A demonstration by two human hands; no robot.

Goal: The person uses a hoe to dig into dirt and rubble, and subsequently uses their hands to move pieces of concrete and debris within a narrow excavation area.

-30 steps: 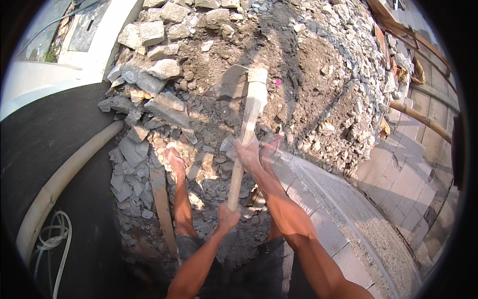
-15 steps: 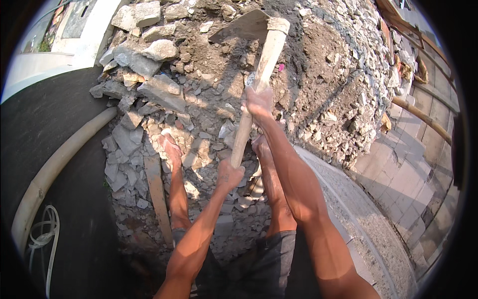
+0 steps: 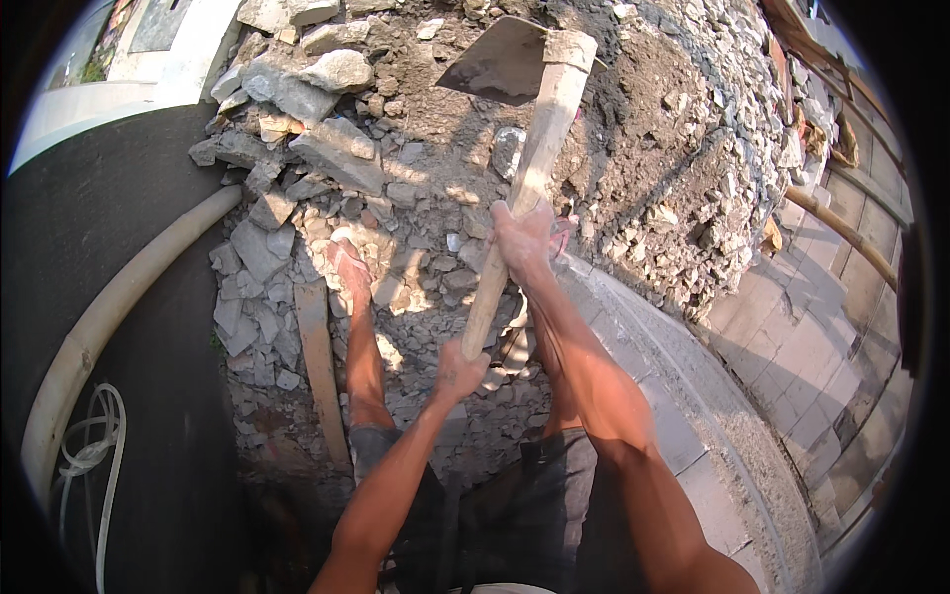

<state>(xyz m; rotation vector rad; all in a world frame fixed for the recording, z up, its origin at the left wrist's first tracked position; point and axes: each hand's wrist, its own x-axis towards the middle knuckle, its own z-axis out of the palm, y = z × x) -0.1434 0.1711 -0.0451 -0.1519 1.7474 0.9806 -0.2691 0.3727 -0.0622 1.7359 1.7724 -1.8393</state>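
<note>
A hoe (image 3: 547, 139) with a pale wooden handle slants up and away over the rubble. Its broad metal blade (image 3: 495, 64) is at the far end, over brown soil and broken stone; whether it touches the ground I cannot tell. My left hand (image 3: 461, 370) is closed round the near end of the handle. Higher up the same handle, my right hand (image 3: 522, 240) is wrapped round it. Beside the handle, close to the blade, lies a pale grey chunk (image 3: 508, 151). My left foot (image 3: 349, 265) stands on the rubble, while my right leg is mostly hidden behind my right arm.
Broken concrete slabs (image 3: 341, 153) pile up at the far left. A thick pale pipe (image 3: 124, 287) and coiled hose (image 3: 94, 445) lie on the dark surface at left. A wooden plank (image 3: 317, 366) sits by my left leg. A curved concrete edge (image 3: 712, 426) runs along the right.
The hoe's head has shifted a little to the right. My right hand is lower in the picture and closer to my left; both still grip the handle. The view has shifted slightly.
</note>
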